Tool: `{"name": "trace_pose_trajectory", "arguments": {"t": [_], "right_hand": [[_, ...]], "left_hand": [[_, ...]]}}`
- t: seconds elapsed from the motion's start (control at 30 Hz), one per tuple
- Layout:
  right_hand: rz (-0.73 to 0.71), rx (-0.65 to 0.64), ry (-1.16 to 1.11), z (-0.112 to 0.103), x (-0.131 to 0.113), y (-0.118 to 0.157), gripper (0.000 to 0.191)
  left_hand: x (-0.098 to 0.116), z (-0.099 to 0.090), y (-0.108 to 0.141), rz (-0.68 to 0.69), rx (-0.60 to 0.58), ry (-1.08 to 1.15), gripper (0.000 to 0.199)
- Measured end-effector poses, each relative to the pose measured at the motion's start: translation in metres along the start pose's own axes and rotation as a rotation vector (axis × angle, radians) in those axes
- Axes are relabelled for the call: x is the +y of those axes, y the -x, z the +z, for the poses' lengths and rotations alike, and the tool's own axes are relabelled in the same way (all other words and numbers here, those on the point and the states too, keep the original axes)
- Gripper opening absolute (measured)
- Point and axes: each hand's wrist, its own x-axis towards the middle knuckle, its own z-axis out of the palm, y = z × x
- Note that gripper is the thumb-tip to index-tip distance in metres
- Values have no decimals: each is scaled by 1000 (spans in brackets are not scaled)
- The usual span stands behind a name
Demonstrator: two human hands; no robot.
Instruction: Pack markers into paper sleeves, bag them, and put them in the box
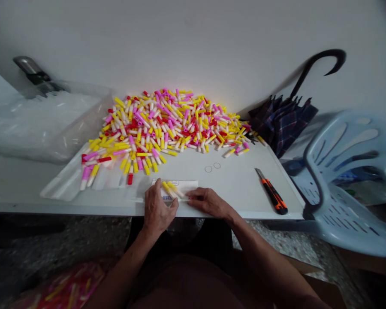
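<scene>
Tubes point(171, 189) lie on packet point(188, 185), between hands. Left hand point(156, 209), at its left end, spreads thumb from fingers; right hand point(211, 202) pinches its right end.

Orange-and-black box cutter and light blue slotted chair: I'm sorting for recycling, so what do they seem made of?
The orange-and-black box cutter has a handle that looks like smooth plastic, given its two-colour body; its thin grey blade is probably metal. The light blue slotted chair looks like semi-glossy moulded plastic: even colour, rounded edges, soft highlights.
</scene>
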Motion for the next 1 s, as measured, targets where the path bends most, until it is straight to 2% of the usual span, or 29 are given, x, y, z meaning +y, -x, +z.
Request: {"name": "trace_pose_trajectory", "arguments": {"t": [0.17,0.27,0.33,0.43,0.57,0.63,0.73,0.8,0.87,1.0], "right_hand": [[-162,-89,196,-3,-8,-1,34],[-175,-107,305,-6,-9,1,41],[-164,-106,297,-8,-7,3,42],[-88,-147,128,-11,-7,1,37],[287,-342,-214,-16,-11,-2,57],[411,-440,-431,-17,-10,1,67],[435,-513,-734,-11,-3,10,67],[434,-524,-841,-2,0,15,66],[449,-487,-871,8,0,16,66],[468,-439,-822,22,-6,13,69]], "left_hand": [[-1,0,1,13,-17,40,79],[-4,-4,-1,100,-55,40,64],[-8,-8,-3,164,-116,17,52],[-15,-13,-8,206,-202,-18,40],[-19,-16,-11,207,-208,-4,39],[-21,-18,-12,195,-203,-5,40],[-26,-21,-14,213,-248,-2,47],[-32,-25,-17,245,-307,7,53],[-38,-28,-20,279,-348,16,55],[-44,-30,-24,334,-343,32,53]]}}
